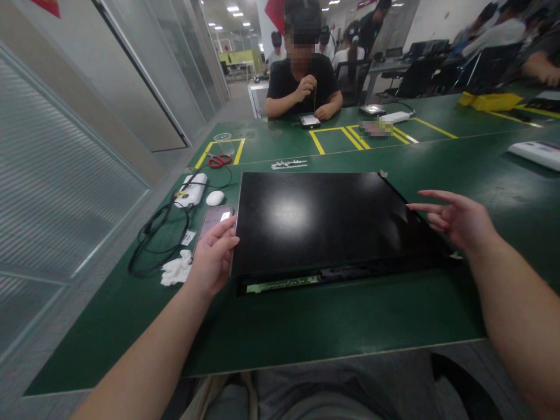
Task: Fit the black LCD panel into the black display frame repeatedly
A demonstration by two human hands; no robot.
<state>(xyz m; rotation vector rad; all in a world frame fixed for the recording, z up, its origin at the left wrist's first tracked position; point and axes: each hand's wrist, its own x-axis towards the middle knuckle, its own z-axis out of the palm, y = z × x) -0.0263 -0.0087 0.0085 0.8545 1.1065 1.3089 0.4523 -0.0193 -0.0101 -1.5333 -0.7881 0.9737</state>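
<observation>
A black LCD panel lies face up before me, with a dark frame under its near and right sides. A green circuit board strip shows along the near edge. My left hand pinches the panel's left edge between thumb and fingers. At the opposite side, my right hand has its fingers apart, and one stretched fingertip meets the right edge. That hand does not wrap round the panel. Small pale tabs stick out at the far right and near right corners.
On the green table, a phone, white case, black cable, power strip, crumpled tissue and red scissors lie left. A co-worker sits opposite, handling a small device. A white device lies right.
</observation>
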